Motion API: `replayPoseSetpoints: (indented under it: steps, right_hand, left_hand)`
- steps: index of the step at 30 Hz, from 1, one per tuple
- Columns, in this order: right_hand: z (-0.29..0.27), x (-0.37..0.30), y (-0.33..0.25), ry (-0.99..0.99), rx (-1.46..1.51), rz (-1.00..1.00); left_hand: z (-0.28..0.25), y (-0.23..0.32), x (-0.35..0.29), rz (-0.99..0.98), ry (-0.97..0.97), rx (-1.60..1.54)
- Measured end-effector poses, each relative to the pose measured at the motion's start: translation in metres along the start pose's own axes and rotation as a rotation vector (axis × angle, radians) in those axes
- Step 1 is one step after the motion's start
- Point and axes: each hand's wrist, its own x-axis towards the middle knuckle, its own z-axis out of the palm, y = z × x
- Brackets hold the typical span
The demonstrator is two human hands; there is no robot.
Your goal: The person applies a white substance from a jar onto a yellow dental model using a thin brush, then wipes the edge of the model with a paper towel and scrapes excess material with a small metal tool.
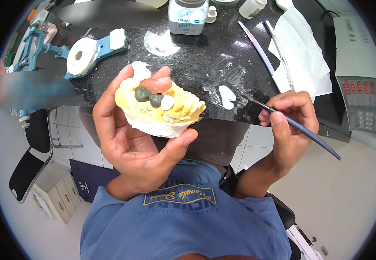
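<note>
My left hand [131, 143] grips a yellow dental cast [147, 110] on a white plaster base [155, 126], held up above the table's front edge. Two dark grey-green tooth forms [144, 93] sit on the cast, with a white tooth [167, 102] beside them. In my right hand [290, 125] a fine brush [300, 126] with a dark handle is pinched between thumb and fingers. Its tip points left, close to a small white mound of paste or powder [227, 96] on the black tabletop. Brush and cast are apart.
A blue articulator [105, 45] with a white plaster disc stands at the left. Behind are a clear jar [188, 19] and a white bottle [252, 8]. White tissue [303, 56], a knife-like tool [259, 50] and a control unit [363, 95] are on the right.
</note>
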Motion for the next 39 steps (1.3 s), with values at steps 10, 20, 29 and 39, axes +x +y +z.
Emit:
replayPoseSetpoints:
  steps: [10,20,29,39]
  right_hand:
    - [0.003,0.001,-0.002,0.022,-0.102,0.073]
    - [0.002,-0.002,0.000,0.044,-0.082,0.049]
    - [0.004,-0.001,-0.004,0.012,-0.160,0.053]
    - [0.008,-0.002,-0.002,0.042,-0.112,0.044]
  left_hand:
    - [0.000,-0.009,0.002,0.048,-0.033,0.076]
    - [-0.002,-0.015,0.003,0.169,-0.116,0.079]
    - [-0.001,-0.005,0.002,0.059,-0.081,0.152]
    - [-0.002,-0.001,0.007,-0.004,-0.071,0.113]
